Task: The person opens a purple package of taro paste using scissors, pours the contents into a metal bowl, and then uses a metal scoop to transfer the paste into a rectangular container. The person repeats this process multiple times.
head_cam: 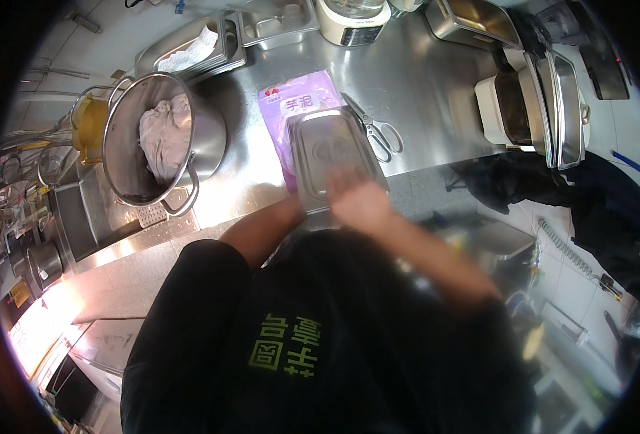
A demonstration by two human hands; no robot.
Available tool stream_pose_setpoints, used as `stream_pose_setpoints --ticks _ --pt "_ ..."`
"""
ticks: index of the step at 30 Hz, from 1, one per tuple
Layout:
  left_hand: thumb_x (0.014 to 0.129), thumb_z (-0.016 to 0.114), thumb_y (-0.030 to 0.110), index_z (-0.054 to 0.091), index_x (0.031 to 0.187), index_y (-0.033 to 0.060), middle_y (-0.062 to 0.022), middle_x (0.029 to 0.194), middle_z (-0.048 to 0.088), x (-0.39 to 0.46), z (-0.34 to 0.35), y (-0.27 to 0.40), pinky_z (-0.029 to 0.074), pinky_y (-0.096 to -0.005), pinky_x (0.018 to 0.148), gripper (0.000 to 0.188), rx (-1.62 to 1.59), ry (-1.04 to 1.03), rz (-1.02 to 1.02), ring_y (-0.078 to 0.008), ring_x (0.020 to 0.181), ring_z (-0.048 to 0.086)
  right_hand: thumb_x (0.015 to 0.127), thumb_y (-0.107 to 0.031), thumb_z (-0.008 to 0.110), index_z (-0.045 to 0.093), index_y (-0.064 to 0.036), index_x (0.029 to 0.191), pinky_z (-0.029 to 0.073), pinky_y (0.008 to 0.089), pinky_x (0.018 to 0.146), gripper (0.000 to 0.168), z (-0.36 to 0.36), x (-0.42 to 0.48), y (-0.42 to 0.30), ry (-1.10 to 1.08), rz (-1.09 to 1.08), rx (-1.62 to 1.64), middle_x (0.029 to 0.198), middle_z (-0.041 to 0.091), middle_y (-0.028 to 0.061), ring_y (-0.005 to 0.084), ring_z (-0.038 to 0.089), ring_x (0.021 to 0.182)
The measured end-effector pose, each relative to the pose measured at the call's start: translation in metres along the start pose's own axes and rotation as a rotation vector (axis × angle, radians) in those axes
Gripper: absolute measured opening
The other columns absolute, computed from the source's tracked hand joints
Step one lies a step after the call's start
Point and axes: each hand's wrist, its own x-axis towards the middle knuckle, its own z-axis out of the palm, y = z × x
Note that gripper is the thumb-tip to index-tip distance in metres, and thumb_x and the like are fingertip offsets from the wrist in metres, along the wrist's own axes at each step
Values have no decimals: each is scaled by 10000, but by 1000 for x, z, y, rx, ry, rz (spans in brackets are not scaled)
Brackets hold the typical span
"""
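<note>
A rectangular stainless-steel pan lid (320, 154) with a recessed centre sits before me at the counter's front edge. It overlaps a purple plastic bag (303, 89) that bears printed writing. My right hand (355, 198), blurred, is over the lid's near part; its fingers look bent, and whether they grip or only touch the steel I cannot tell. My left forearm (271, 228) reaches to the lid's near left corner, where the hand is hidden behind the steel. Kitchen scissors (377, 133) lie partly open just right of the lid, their blades pointing away from me.
At the left stands a deep steel stockpot (211, 130) with a pale cloth bundle (165, 138) inside. Steel pans (233, 57) and a white appliance (355, 24) line the back. A white container (488, 111) and upright steel pans (567, 108) stand right.
</note>
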Motion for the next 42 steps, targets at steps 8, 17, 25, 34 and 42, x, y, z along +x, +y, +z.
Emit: stream_pose_setpoints --ticks 8,17,25,34,42 --pt "995 541 230 516 1343 34 -143 1306 555 -3 0 9 434 -393 1054 401 516 -102 -63 -246 1235 524 728 -177 619 621 47 1093 537 384 879 428 16 6 23 -38 -4 27 1117 644 168 300 646 1014" --pt "975 508 301 505 1341 25 -198 1266 587 1 5 -20 471 -401 979 458 986 -174 13 -309 1151 579 740 -130 591 622 45 1062 547 374 859 368 17 24 38 0 -26 11 1070 655 170 286 655 998" --pt "938 474 168 612 1148 36 -175 1119 657 1 15 47 543 -428 786 284 1321 -220 3 -304 910 679 757 -127 580 653 75 951 562 359 762 289 23 45 43 57 -3 28 941 687 188 294 679 900" --pt "917 523 249 547 1276 -3 -203 1277 583 0 8 5 409 -406 1060 439 1436 -206 245 -307 1232 542 762 -122 590 656 45 958 566 349 779 266 25 41 50 95 -51 -33 979 696 162 285 691 910" --pt "828 680 420 510 1296 -75 -270 1442 419 -24 32 40 284 -578 1130 702 1709 444 170 -429 1354 399 823 -129 592 646 -27 1022 568 365 837 230 -26 -64 105 125 75 38 1135 692 108 260 685 1018"
